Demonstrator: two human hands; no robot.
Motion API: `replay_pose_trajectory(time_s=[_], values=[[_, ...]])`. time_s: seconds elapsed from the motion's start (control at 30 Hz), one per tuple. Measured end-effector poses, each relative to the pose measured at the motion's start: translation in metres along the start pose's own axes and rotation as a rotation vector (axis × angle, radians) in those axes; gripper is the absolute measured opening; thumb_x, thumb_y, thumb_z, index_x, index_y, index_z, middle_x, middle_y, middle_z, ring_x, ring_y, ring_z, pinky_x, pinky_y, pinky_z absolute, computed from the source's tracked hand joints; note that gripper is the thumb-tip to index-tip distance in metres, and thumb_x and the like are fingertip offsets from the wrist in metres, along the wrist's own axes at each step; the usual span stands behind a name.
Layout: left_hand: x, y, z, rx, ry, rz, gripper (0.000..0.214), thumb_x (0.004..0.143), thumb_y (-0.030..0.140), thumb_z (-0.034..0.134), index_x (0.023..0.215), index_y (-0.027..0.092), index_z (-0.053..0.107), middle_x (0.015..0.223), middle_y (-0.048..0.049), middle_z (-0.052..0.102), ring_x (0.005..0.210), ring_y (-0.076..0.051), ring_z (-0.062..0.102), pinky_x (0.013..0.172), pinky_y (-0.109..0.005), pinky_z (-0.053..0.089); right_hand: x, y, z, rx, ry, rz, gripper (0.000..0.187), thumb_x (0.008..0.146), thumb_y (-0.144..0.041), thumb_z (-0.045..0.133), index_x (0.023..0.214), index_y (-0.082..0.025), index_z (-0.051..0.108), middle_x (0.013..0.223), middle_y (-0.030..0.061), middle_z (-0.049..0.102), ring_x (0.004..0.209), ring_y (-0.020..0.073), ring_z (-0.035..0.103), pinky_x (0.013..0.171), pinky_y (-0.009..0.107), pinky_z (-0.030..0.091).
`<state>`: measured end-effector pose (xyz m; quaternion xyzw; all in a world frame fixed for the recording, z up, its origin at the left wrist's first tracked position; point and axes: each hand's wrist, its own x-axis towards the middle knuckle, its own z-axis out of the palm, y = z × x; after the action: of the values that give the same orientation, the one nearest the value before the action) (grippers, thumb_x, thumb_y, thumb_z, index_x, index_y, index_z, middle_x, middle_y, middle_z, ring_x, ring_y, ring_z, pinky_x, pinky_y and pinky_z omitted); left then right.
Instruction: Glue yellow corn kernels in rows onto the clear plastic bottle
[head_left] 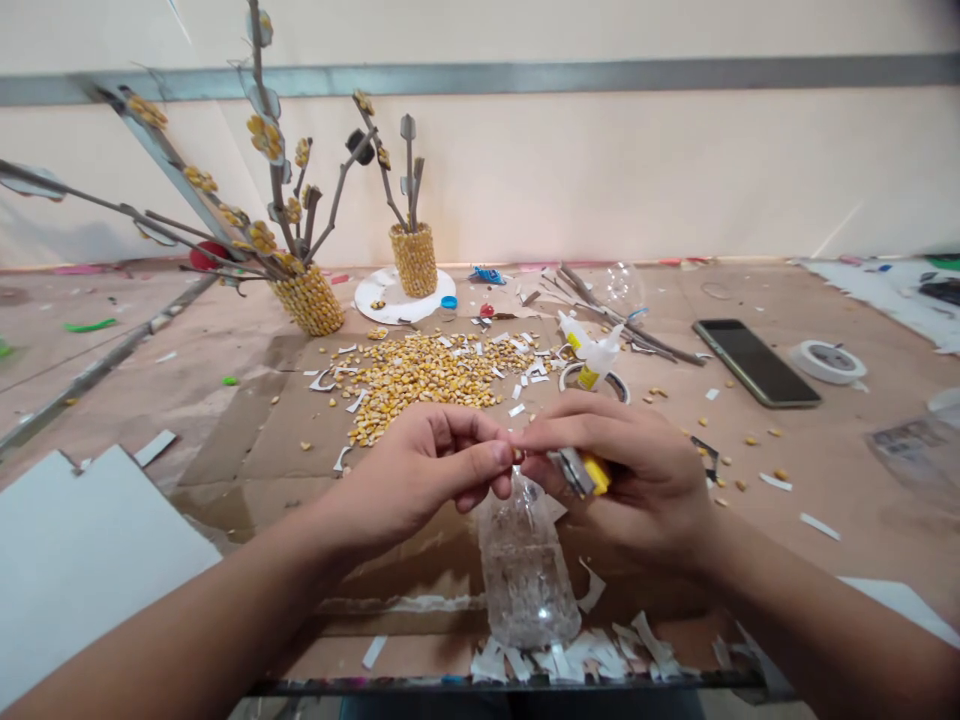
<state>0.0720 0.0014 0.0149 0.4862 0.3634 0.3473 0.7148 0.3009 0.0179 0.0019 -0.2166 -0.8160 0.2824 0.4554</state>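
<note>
My left hand (442, 460) is closed in a pinch, its thumb and forefinger meeting the fingertips of my right hand (630, 465). Between the fingertips is something small and brownish, too hidden to name. Tucked in the curled fingers of my right hand is a yellow lighter (598, 474), its metal end pointing left. Below both hands is a clear plastic bottle (529, 570), its narrow end partly covered by my fingers. Just beyond my hands spreads a pile of corn kernels (427, 375) mixed with white paper scraps.
Two kernel-covered pots (309, 300) (414, 262) hold branches at the back. White glue bottles (600, 352) stand by a tape roll. A phone (756, 362) and white tape (828, 362) lie right. White board (97, 570) lies left; paper scraps line the front edge.
</note>
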Motion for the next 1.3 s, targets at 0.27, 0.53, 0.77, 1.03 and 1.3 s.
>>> replay_pose_trajectory(time_s=[0.27,0.53,0.77,1.03,1.3], values=[[0.003,0.005,0.005,0.084,-0.012,-0.011,0.022,0.093,0.036,0.084,0.087,0.016,0.079,0.071,0.0016,0.071,0.056,-0.006,0.045,0.053,-0.019,0.032,0.002,0.005,0.0,-0.01,-0.038,-0.018,0.03,0.091,-0.003,0.067,0.11,-0.025,0.072,0.096,0.0049,0.077,0.083,0.0168,0.073,0.073,0.03,0.056],[0.006,0.012,-0.012,0.716,0.255,0.143,0.02,0.091,0.034,0.074,0.104,0.019,0.079,0.102,-0.0067,0.08,0.094,-0.023,0.069,0.085,-0.036,0.052,0.011,0.003,-0.02,-0.059,-0.216,0.404,0.024,0.101,-0.035,0.07,0.082,-0.021,0.072,0.067,-0.003,0.061,0.06,0.0123,0.052,0.056,0.026,0.04],[0.009,0.004,-0.022,0.724,0.065,-0.019,0.024,0.092,0.036,0.076,0.109,0.02,0.078,0.115,-0.0093,0.082,0.106,-0.028,0.074,0.092,-0.04,0.057,0.007,0.01,-0.023,-0.091,-0.492,0.509,0.027,0.105,-0.035,0.061,0.083,-0.021,0.069,0.069,-0.0018,0.061,0.063,0.0136,0.054,0.059,0.027,0.04],[0.01,0.004,-0.016,0.749,0.056,0.018,0.011,0.093,0.028,0.075,0.1,0.021,0.079,0.102,-0.0047,0.083,0.095,-0.024,0.074,0.089,-0.036,0.053,0.006,0.011,-0.019,-0.067,-0.447,0.514,0.021,0.1,-0.03,0.07,0.082,-0.02,0.07,0.069,-0.0031,0.063,0.064,0.0124,0.054,0.06,0.026,0.04],[0.009,0.005,-0.015,0.739,0.045,0.024,0.015,0.094,0.027,0.073,0.105,0.021,0.08,0.107,-0.0052,0.084,0.101,-0.025,0.075,0.093,-0.038,0.054,0.009,0.011,-0.013,-0.04,-0.383,0.604,0.019,0.096,-0.031,0.073,0.081,-0.019,0.076,0.067,-0.0017,0.064,0.061,0.0133,0.053,0.056,0.027,0.039]])
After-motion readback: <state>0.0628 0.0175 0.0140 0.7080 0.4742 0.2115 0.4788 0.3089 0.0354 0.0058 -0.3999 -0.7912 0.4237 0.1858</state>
